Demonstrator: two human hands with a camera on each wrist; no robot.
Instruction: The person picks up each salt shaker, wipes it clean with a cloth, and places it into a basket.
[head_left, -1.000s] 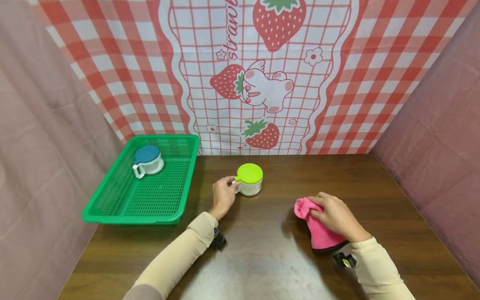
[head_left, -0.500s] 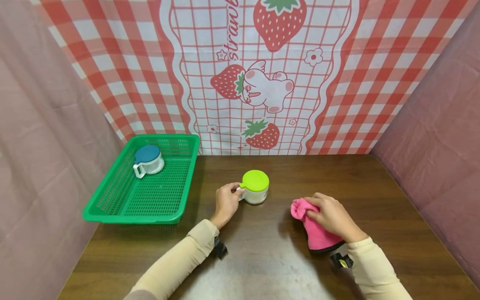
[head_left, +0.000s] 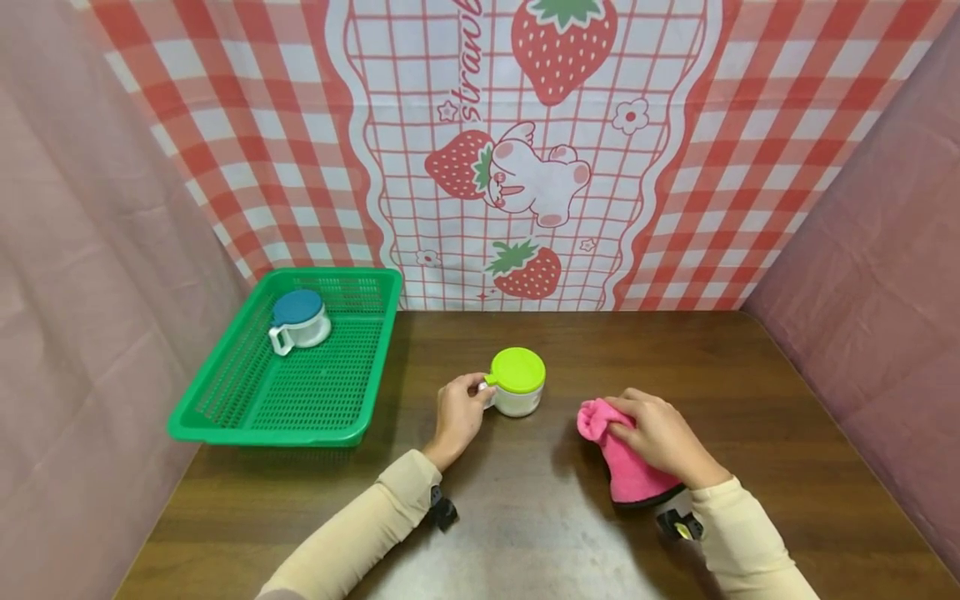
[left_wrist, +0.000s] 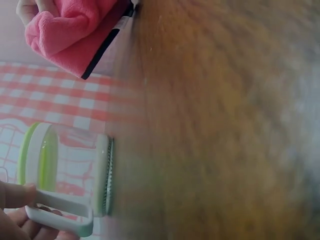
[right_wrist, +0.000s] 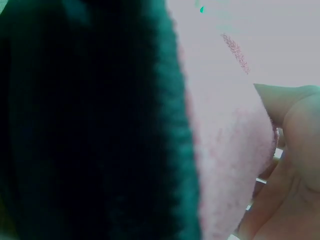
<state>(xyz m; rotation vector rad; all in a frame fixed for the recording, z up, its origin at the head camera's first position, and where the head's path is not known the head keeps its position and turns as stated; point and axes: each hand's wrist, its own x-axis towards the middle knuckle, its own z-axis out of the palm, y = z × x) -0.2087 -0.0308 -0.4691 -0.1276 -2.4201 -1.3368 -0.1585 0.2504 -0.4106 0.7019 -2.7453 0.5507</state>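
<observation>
My left hand grips the white handle of a small clear jar that has a lime-green lid. In the left wrist view the jar shows see-through walls and a pale base, with my thumb and fingers around its handle. My right hand holds a bunched pink cloth with a black edge, to the right of the jar. Close up in the right wrist view, the cloth covers much of the picture, its dark edge filling the left side.
A green plastic basket stands at the left of the wooden table. In it sits a similar jar with a blue lid. A strawberry-checked curtain hangs behind the table, with pink drapes at both sides.
The left hand and the green-lidded jar have moved nearer and slightly right. The right hand has shifted a little left with the pink cloth.
</observation>
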